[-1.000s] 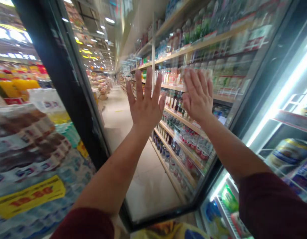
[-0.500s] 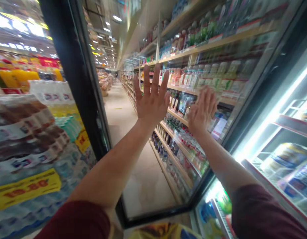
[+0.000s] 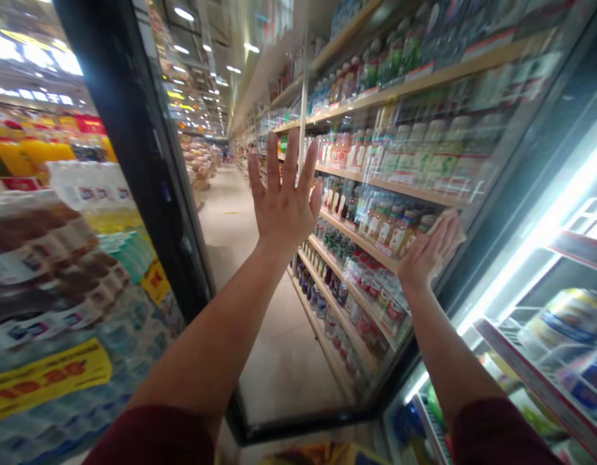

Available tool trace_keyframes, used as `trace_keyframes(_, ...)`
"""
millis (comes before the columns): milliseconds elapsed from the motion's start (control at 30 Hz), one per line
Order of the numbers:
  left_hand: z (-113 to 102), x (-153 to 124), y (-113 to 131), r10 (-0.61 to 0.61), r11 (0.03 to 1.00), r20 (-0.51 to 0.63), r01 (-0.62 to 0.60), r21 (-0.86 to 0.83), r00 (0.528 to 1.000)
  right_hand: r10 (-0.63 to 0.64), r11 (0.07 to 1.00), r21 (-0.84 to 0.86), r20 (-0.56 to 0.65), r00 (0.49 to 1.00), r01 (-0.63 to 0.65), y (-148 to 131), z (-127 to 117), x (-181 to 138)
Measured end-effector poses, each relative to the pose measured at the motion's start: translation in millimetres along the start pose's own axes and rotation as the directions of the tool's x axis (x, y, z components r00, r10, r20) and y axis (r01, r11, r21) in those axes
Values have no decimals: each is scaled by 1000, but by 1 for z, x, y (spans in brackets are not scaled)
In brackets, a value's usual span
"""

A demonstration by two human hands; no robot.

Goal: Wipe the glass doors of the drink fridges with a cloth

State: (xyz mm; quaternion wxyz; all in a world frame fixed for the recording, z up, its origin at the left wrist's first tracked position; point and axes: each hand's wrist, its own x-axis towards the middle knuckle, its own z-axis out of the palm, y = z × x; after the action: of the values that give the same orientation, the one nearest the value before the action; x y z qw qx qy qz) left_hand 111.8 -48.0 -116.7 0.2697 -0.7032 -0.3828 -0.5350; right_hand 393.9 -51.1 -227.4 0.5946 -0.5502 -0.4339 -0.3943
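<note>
My left hand (image 3: 285, 206) lies flat against the glass door (image 3: 260, 361), its fingers spread and nothing in it. Farther right, my right hand (image 3: 429, 252) presses on the same pane near the door's hinge-side frame. A thin pale cloth (image 3: 460, 236) shows around its fingertips, pinned between palm and glass; most of it is hidden by the hand. The fingers of that hand lie close together and are slightly smeared. The door stands open, with its black frame (image 3: 128, 155) on the left side.
Through or reflected in the glass appear shelves of bottles (image 3: 400, 155) and a long aisle floor (image 3: 225, 213). At right is a lit cooler with wire shelves and packaged goods (image 3: 567, 316). Stacked drink packs (image 3: 31, 271) with a yellow price sign (image 3: 49, 380) stand left.
My right hand has slid right and down across the glass with the cloth. The left hand stays spread on the pane, and the view has shifted slightly.
</note>
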Motion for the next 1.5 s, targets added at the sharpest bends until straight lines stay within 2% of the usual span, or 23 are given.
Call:
trace_keyframes(33, 1, 0, 0, -9, 1000, 7, 10, -16, 1000, 10, 1000, -2, 4, 1000, -10, -9, 1, -18)
trace_keyframes(100, 2, 1, -2, -28, 999, 15, 29, -39, 999, -61, 998, -3, 81, 995, 61, -37, 1, -61)
trace_keyframes(167, 4, 3, -5, -37, 999, 21, 37, -39, 999, -274, 962, 49, 185, 944, 269, -69, 0, -106)
trace_keyframes(200, 6, 3, -7, -34, 999, 26, 35, -31, 999, -404, 915, 122, 265, 875, 385, -83, -1, -125)
trace_keyframes(233, 7, 4, -8, -30, 999, 32, 31, -21, 999, -550, 835, 228, 315, 773, 501, -94, -1, -140)
trace_keyframes(300, 8, 5, -11, -24, 1000, 35, 24, -14, 999, -701, 712, 399, 377, 605, 578, -104, -1, -151)
trace_keyframes(333, 8, 5, -11, -21, 1000, 34, 21, -16, 999, -719, 694, 440, 396, 571, 569, -103, -1, -147)
trace_keyframes(367, 9, 5, -12, -20, 1000, 31, 20, -20, 999, -704, 709, 445, 414, 576, 547, -100, 1, -136)
trace_keyframes(400, 9, 5, -12, -21, 1000, 25, 21, -23, 999, -666, 745, 416, 422, 615, 521, -95, 2, -121)
trace_keyframes(467, 10, 4, -11, -17, 1000, 16, 17, -19, 1000, -547, 836, 290, 396, 737, 465, -82, 7, -80)
trace_keyframes(533, 11, 4, -11, -17, 1000, 11, 17, -12, 1000, -386, 922, 137, 309, 869, 361, -74, 10, -36)
trace_keyframes(567, 12, 4, -12, -17, 1000, 9, 17, -9, 1000, -316, 949, 83, 261, 912, 305, -73, 12, -17)
trace_keyframes(667, 15, 4, -15, -17, 1000, 11, 17, -1, 1000, -173, 984, -7, 161, 972, 176, -84, 14, 14)
trace_keyframes(767, 18, 5, -18, 0, 1000, 11, -1, 28, 1000, -208, 977, 3, 182, 961, 211, -107, 16, 5)
trace_keyframes(867, 18, 5, -20, 25, 998, 10, -26, 59, 1000, -389, 921, 81, 279, 878, 382, -124, 18, -11)
trace_keyframes(933, 18, 5, -21, 25, 999, 9, -26, 42, 1000, -466, 884, 119, 315, 827, 452, -129, 18, -6)
trace_keyframes(1000, 18, 5, -21, 18, 1000, 6, -18, 15, 1000, -468, 882, 113, 305, 829, 457, -134, 19, 17)
trace_keyframes(1100, 20, 5, -22, 27, 1000, -4, -27, 15, 1000, -399, 916, 49, 224, 889, 398, -146, 21, 72)
trace_keyframes(1233, 21, 4, -22, 56, 997, -26, -54, 54, 998, -354, 934, -6, 104, 929, 357, -182, 31, 140)
trace_keyframes(1300, 20, 3, -21, 51, 998, -22, -50, 48, 998, -379, 925, 10, 105, 919, 380, -201, 37, 163)
trace_keyframes(1367, 18, 3, -20, 35, 999, -16, -35, 9, 999, -409, 911, 24, 173, 896, 411, -216, 41, 177)
trace_keyframes(1433, 16, 3, -19, 15, 999, -10, -15, -32, 1000, -459, 884, 10, 216, 862, 468, -223, 41, 182)
trace_keyframes(1500, 14, 2, -18, 6, 998, -4, -6, -62, 1000, -522, 847, -11, 173, 835, 532, -221, 37, 177)
